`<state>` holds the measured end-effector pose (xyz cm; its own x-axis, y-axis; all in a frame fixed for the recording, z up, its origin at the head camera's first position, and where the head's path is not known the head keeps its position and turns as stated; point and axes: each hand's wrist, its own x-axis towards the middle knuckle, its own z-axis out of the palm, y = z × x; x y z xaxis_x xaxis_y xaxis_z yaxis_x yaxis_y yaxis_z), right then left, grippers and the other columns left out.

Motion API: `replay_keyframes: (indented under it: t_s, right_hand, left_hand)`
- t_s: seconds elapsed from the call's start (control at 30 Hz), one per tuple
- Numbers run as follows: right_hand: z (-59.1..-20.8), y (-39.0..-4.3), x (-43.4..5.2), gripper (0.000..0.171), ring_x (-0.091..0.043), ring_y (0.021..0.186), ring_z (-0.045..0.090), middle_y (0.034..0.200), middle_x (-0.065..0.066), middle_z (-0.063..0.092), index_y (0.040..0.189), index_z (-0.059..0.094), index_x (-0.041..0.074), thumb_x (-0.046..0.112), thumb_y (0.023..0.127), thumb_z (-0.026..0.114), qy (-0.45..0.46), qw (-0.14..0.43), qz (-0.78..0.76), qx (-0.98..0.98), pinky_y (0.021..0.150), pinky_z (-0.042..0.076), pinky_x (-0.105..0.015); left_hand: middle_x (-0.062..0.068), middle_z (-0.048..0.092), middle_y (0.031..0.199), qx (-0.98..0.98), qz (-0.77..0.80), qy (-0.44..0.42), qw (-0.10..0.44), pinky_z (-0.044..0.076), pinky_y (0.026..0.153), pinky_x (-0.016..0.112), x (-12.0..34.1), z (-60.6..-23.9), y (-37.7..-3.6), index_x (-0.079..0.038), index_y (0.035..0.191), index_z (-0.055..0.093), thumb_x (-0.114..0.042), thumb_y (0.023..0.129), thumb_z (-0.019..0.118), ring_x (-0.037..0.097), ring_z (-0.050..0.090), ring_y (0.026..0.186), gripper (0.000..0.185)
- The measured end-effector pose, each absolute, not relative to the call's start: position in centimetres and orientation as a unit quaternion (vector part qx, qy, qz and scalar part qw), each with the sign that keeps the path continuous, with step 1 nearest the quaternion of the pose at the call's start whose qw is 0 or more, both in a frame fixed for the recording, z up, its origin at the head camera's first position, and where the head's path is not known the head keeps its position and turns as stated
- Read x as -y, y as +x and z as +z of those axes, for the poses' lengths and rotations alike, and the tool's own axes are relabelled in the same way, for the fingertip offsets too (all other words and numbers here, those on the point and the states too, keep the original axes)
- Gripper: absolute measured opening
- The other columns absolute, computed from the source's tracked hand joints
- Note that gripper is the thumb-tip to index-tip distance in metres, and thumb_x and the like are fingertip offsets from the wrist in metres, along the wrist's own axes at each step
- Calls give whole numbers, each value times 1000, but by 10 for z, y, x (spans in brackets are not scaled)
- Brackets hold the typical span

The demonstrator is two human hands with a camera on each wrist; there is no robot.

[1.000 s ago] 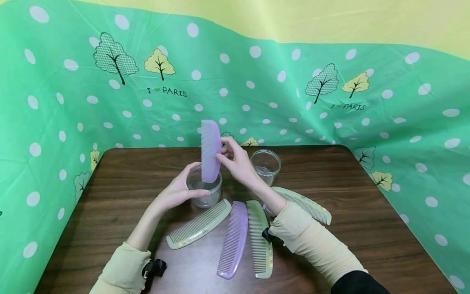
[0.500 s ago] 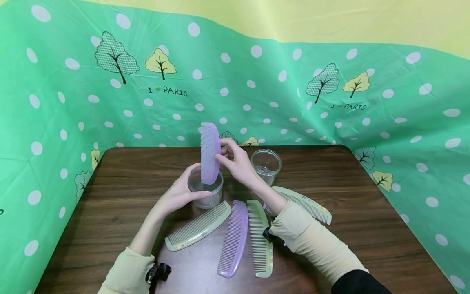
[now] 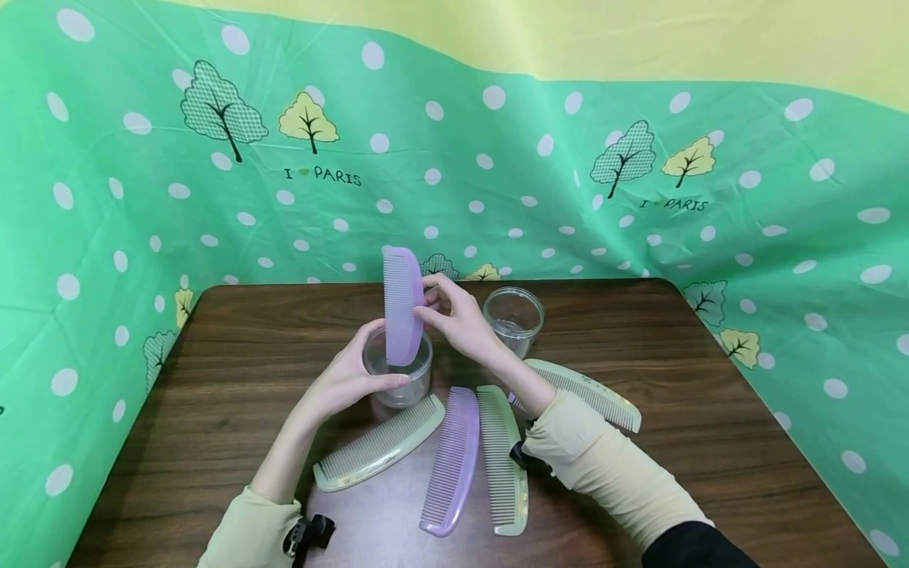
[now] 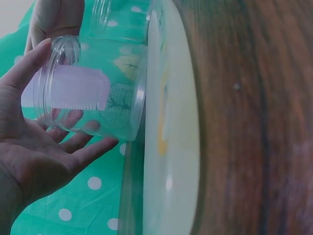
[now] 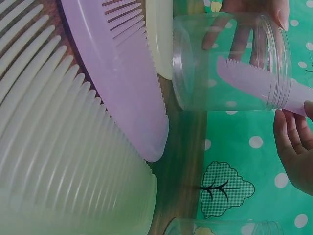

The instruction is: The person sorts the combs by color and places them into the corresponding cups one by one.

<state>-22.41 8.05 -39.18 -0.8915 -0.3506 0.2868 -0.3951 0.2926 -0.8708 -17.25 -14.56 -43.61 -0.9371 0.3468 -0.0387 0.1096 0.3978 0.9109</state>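
The right hand (image 3: 458,319) is pinching a purple comb (image 3: 402,306) by its spine between thumb and fingertips, holding it upright with its lower end sitting inside the mouth of a clear plastic jar (image 3: 398,371). The left hand (image 3: 348,377) is cupping that jar, fingers curled round its ribbed wall, on the dark wood-grain table (image 3: 710,442). The comb's rounded tip is hanging within the jar, with room around it inside the rim. Just in front of the jar three combs are lying flat: a cream one (image 3: 379,443), a second purple one (image 3: 450,461) and another cream one (image 3: 503,459), edges nearly touching. A fourth cream comb (image 3: 589,394) is lying partly under the right forearm. A second clear jar (image 3: 514,319) is standing behind the right hand.
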Motion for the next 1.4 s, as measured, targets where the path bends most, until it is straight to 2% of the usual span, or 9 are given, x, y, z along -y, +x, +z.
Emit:
replay_keyframes:
  t_s: [0.2, 0.53, 0.83, 1.03, 1.27, 1.4]
  right_hand:
    - [-395, -224, -81, 31, -18, 87, 68, 100, -14, 72, 126, 62, 12, 7, 96, 71, 242, 14, 540, 806, 73, 56, -24]
    - [-395, -221, -84, 31, -20, 88, 67, 99, -13, 69, 125, 63, 13, 7, 96, 72, 254, -10, 537, 804, 75, 60, -28]
    - [-395, -220, -84, 28, -19, 89, 65, 95, -10, 68, 120, 64, 13, 6, 94, 73, 263, 3, 520, 813, 82, 56, -40]
    - [-400, -221, -84, 26, -18, 89, 64, 93, -8, 67, 118, 66, 13, 6, 94, 74, 271, 5, 496, 825, 79, 54, -34]
    - [-402, -221, -83, 25, -18, 88, 64, 91, -7, 67, 116, 66, 12, 5, 93, 74, 277, 10, 487, 828, 80, 56, -38]
    - [-403, -222, -82, 24, -17, 88, 64, 91, -6, 67, 116, 66, 12, 5, 94, 73, 274, 7, 484, 831, 80, 56, -34]
  left_hand:
    - [3, 41, 162, -813, 551, 143, 120, 33, 119, 61, 148, -438, -171, -27, 157, 29, -37, 78, 90, 31, 42, 148, 100]
    - [5, 37, 163, -776, 590, 167, 151, 27, 124, 61, 152, -434, -170, -20, 157, 27, -25, 79, 90, 31, 36, 151, 100]
    - [7, 35, 164, -771, 594, 164, 159, 27, 123, 61, 151, -434, -169, -20, 159, 24, -24, 80, 88, 32, 35, 151, 101]
    - [6, 33, 165, -771, 594, 156, 167, 28, 121, 61, 151, -434, -168, -23, 160, 24, -24, 81, 87, 32, 35, 149, 101]
    - [8, 31, 165, -768, 597, 153, 176, 28, 121, 63, 152, -434, -169, -22, 161, 22, -23, 83, 85, 35, 36, 148, 100]
    - [9, 31, 166, -767, 597, 150, 182, 29, 120, 64, 152, -434, -168, -23, 162, 21, -24, 84, 85, 35, 36, 148, 101]
